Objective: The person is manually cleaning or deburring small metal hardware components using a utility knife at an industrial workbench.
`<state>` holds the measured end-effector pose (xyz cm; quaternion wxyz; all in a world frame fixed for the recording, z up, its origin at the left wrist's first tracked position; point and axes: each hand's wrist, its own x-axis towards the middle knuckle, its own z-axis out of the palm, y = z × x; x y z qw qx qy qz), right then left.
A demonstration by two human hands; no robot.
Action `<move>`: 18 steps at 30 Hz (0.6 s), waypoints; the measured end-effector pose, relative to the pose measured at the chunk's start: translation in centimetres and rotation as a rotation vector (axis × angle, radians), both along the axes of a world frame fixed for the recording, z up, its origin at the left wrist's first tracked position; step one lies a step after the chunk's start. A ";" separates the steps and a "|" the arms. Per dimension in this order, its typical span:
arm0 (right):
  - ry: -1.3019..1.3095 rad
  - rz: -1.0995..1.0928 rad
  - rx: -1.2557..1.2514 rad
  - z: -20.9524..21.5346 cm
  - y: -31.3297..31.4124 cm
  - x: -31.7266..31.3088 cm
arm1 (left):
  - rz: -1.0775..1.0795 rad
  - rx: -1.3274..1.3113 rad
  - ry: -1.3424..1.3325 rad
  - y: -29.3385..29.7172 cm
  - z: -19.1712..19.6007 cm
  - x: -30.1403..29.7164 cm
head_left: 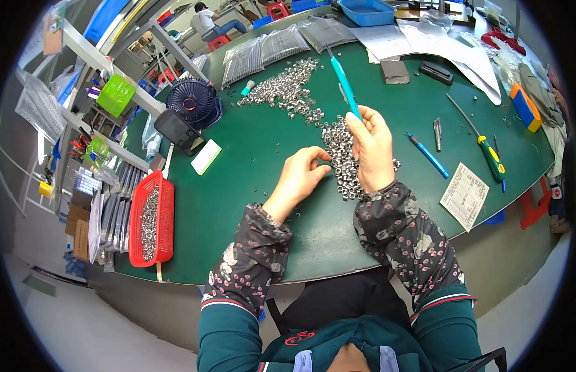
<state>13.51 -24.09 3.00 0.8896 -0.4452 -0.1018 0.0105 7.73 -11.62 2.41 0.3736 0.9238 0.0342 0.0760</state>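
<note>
My right hand (374,152) is closed round a slim teal pen-shaped tool (343,80) with a thin dark tip, held tilted with the tip pointing up and away. Under and beside that hand lies a heap of small shiny metal rings (343,164) on the green tabletop (238,180). My left hand (302,177) is just left of the heap, fingers curled in and thumb close to the forefinger. Whatever may be between those fingertips is too small to tell. A second, wider spread of the metal pieces (285,87) lies farther back, joined to the heap by a loose trail.
At the left edge stands a red basket (167,229) of small metal parts. Behind it are a phone (179,131) and a dark fan (192,103). On the right lie a blue pen (427,155), a screwdriver (489,155) and a printed card (464,197). Filled plastic bags (285,46) line the back.
</note>
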 end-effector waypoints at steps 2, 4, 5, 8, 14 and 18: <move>0.004 0.000 -0.001 -0.1 -0.1 0.1 | -0.029 0.080 -0.029 -0.7 -0.2 0.5; 0.029 0.019 0.003 -0.3 0.0 0.1 | -0.096 0.105 -0.036 -0.8 -0.7 0.7; 0.031 0.018 0.006 -0.3 0.1 0.1 | -0.097 0.108 -0.033 -0.8 -0.8 0.7; 0.027 0.003 0.043 -0.1 0.3 0.1 | -0.132 0.145 -0.024 -0.8 -1.0 0.7; 0.032 0.025 -0.007 0.0 0.2 0.1 | -0.182 0.139 -0.071 -0.8 -1.0 0.8; -0.065 0.014 -0.079 0.0 0.6 -0.2 | -0.032 -0.582 0.021 0.9 0.2 -0.3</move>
